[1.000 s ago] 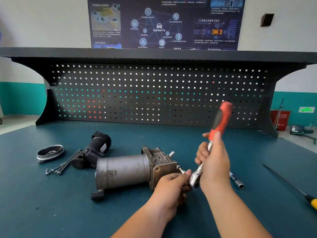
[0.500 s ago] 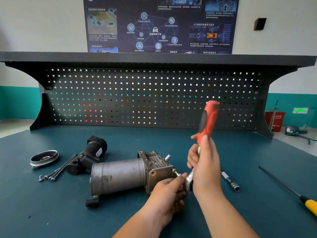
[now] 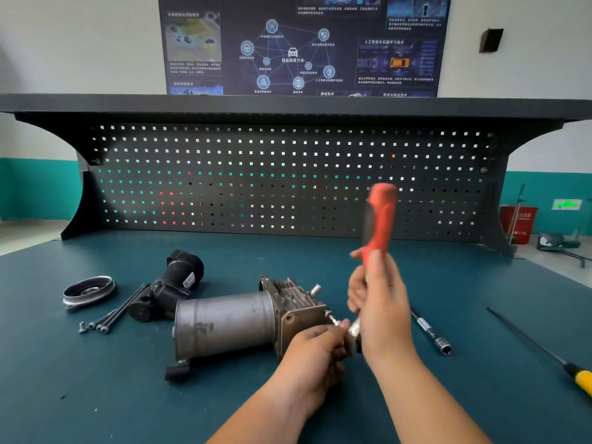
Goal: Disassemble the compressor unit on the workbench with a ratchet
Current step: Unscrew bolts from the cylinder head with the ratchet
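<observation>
The compressor unit (image 3: 230,322), a grey metal cylinder with a finned head at its right end, lies on its side on the green workbench (image 3: 96,395). A bolt (image 3: 330,318) sticks out of that right end. My left hand (image 3: 315,350) pinches the ratchet head and socket at this bolt. My right hand (image 3: 381,302) grips the ratchet (image 3: 379,216) by its shaft, and the red handle points up, blurred by motion.
A black motor part (image 3: 174,283), a metal ring cover (image 3: 88,291) and long loose bolts (image 3: 112,317) lie left of the unit. An extension bar with socket (image 3: 431,331) and a yellow-handled screwdriver (image 3: 573,373) lie to the right. A pegboard (image 3: 288,177) closes the back.
The red ratchet handle has swung leftward, from leaning right to nearly upright. My left hand stays at the bolt. The compressor unit has not moved.
</observation>
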The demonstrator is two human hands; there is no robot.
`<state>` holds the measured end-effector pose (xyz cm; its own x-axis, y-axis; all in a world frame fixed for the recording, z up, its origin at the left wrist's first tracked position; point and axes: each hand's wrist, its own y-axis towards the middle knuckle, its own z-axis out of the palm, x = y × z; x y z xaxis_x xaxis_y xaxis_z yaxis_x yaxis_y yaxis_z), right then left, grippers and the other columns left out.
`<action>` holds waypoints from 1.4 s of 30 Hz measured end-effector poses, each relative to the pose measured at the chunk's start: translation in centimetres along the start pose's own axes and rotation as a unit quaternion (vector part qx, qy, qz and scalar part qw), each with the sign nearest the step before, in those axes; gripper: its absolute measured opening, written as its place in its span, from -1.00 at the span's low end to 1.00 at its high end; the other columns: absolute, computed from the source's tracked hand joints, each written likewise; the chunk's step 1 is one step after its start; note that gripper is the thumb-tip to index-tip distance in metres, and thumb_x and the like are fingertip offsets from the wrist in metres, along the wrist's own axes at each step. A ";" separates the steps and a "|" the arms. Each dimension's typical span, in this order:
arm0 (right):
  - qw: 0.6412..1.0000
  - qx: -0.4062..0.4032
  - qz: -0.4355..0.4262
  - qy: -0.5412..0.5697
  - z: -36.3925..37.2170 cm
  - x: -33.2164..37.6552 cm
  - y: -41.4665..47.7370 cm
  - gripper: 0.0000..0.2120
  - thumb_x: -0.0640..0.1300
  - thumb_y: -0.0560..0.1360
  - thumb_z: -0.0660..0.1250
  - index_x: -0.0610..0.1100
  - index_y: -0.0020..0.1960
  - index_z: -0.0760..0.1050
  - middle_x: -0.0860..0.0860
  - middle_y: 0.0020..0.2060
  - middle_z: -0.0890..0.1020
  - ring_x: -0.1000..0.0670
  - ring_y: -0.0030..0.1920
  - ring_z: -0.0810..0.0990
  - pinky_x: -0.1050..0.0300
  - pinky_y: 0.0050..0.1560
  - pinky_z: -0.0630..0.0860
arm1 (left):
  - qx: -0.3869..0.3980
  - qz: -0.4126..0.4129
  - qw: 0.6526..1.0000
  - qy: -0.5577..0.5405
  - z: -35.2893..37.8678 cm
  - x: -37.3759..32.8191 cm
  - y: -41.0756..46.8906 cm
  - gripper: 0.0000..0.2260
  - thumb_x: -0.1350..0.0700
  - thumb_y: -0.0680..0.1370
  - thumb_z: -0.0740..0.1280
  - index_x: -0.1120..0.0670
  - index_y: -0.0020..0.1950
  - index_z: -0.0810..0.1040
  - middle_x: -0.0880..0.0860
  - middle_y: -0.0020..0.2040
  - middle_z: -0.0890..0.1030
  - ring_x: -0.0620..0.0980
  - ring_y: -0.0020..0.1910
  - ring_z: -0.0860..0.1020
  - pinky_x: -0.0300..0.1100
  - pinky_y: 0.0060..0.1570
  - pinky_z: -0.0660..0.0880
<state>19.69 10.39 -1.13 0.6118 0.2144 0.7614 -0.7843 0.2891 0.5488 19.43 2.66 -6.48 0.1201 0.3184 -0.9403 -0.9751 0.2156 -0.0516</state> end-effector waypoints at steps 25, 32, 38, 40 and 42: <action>0.936 0.274 -0.169 -0.146 -0.1 -0.2 -1.4 -0.87 0.08 0.46 0.23 0.07 -0.08 0.48 0.19 -0.40 0.46 0.20 -0.38 0.39 0.32 -0.30 0.31 | -0.007 0.016 1.000 0.014 0.1 -0.4 -0.4 -0.84 0.18 0.48 0.28 0.12 -0.28 0.57 0.14 -0.31 0.50 0.02 -0.34 0.45 -0.15 -0.31 0.31; 0.964 -0.169 0.129 0.162 -1.5 -0.5 1.3 -0.73 0.04 0.59 0.13 -0.05 -0.22 0.39 0.13 -0.60 0.21 0.13 -0.59 0.14 0.25 -0.53 0.14 | -0.022 -0.020 0.999 -0.022 0.0 -0.2 0.2 -0.58 0.14 0.55 0.32 0.07 -0.54 0.56 -0.04 -0.54 0.40 -0.21 -0.60 0.32 -0.39 -0.55 0.28; 0.886 -0.274 0.260 0.269 -2.7 -1.3 2.2 -0.69 0.11 0.58 0.11 -0.03 -0.26 0.33 0.11 -0.65 0.19 0.12 -0.66 0.13 0.32 -0.58 0.11 | -0.019 -0.027 0.999 -0.040 0.1 -0.1 0.3 -0.62 0.14 0.53 0.33 0.08 -0.50 0.62 -0.05 -0.52 0.43 -0.19 -0.56 0.38 -0.36 -0.53 0.30; 0.938 -0.212 0.170 0.216 -1.8 -0.8 1.8 -0.73 0.06 0.59 0.10 -0.03 -0.23 0.36 0.12 -0.61 0.20 0.12 -0.62 0.14 0.26 -0.54 0.15 | -0.025 -0.028 0.998 -0.049 0.0 -0.2 0.2 -0.67 0.13 0.52 0.36 0.07 -0.46 0.53 -0.04 -0.51 0.40 -0.16 -0.56 0.37 -0.35 -0.54 0.30; 0.988 -0.094 0.040 0.118 -0.9 -0.3 0.8 -0.77 0.02 0.57 0.11 -0.06 -0.18 0.39 0.14 -0.57 0.24 0.13 -0.56 0.17 0.24 -0.48 0.19 | -0.015 -0.030 0.998 -0.047 -0.1 -0.1 0.3 -0.70 0.11 0.51 0.37 0.05 -0.42 0.44 -0.03 -0.50 0.39 -0.14 -0.56 0.35 -0.35 -0.53 0.30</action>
<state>18.99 11.37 -1.22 0.5727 0.4493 0.6857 -0.8121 0.4251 0.3997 19.10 2.55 -6.44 0.1936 0.3921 -0.8993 -0.9706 0.2100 -0.1174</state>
